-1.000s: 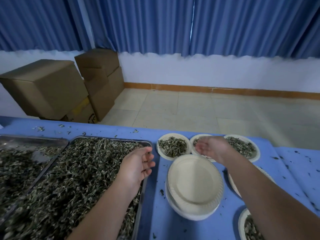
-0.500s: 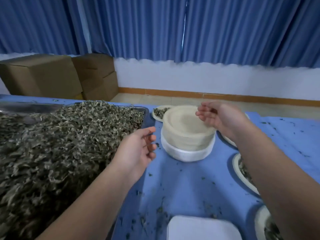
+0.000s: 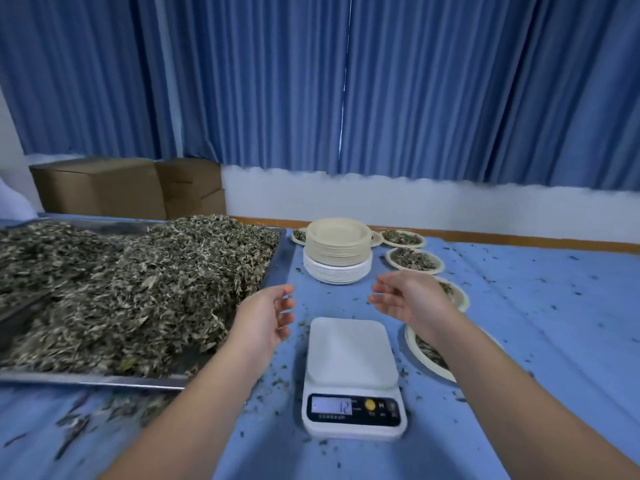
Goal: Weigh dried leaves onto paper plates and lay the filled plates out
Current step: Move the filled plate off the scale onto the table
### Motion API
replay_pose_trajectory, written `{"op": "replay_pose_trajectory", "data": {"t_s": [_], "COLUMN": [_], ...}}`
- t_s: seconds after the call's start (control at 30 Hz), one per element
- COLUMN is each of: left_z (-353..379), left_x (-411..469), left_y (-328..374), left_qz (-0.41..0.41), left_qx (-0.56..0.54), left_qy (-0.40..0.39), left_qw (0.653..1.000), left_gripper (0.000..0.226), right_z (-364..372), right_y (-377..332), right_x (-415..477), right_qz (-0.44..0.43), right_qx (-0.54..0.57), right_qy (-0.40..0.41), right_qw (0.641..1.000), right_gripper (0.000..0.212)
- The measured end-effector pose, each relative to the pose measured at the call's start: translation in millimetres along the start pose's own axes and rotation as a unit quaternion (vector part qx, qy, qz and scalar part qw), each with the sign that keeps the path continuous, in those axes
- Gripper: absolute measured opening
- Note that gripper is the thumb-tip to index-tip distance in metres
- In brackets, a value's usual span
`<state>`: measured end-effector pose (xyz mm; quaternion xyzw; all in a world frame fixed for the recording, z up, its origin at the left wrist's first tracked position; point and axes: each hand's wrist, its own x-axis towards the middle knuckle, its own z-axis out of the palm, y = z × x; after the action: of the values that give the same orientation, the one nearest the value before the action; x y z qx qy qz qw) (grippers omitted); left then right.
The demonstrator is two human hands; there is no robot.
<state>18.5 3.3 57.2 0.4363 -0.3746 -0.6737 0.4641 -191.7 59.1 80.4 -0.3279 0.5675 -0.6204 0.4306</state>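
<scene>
Past the scale (image 3: 349,351), the plate stack (image 3: 337,252) sits straight ahead. The right hand (image 3: 412,303) is a bit nearer than the left hand (image 3: 265,318); both hang loosely open, holding nothing.

Head-worn — forward-down, close over table (image 3: 519,341)

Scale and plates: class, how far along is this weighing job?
Done: several filled plates lie right of the scale. In hand: nothing; left hand and right hand hover open by the bare scale. To do: the tray is heaped with leaves; a stack of empty plates waits.
</scene>
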Motion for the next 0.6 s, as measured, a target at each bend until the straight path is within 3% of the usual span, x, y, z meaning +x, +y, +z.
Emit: {"op": "replay_pose_trajectory", "data": {"t_s": [0.17, 0.33, 0.47, 0.6], "left_z": [1, -1, -12, -18], "left_x": [0, 27, 49, 62], "left_y": [-21, -55, -66, -66], "left_qz": [0.035, 0.136, 0.118, 0.067], "left_qx": [0.078, 0.216, 0.191, 0.154], "left_qy": [0.012, 0.053, 0.045, 0.022], "left_qw": [0.996, 0.965, 0.973, 0.986], "left_gripper": [0.015, 0.027, 0.033, 0.035], "right_z": [0, 12, 22, 31], "right_y": [4, 19, 11, -6], "right_x": [-3, 28, 68, 118], "right_qz": [-0.002, -0.027, -0.091, -0.143], "right_qx": [-0.04, -0.188, -0.394, -0.502], "right_qy": [0.018, 0.039, 0.041, 0.05], "right_qw": [0.999, 0.981, 0.914, 0.851], "right_gripper": [0.008, 0.011, 0.01, 0.029]}}
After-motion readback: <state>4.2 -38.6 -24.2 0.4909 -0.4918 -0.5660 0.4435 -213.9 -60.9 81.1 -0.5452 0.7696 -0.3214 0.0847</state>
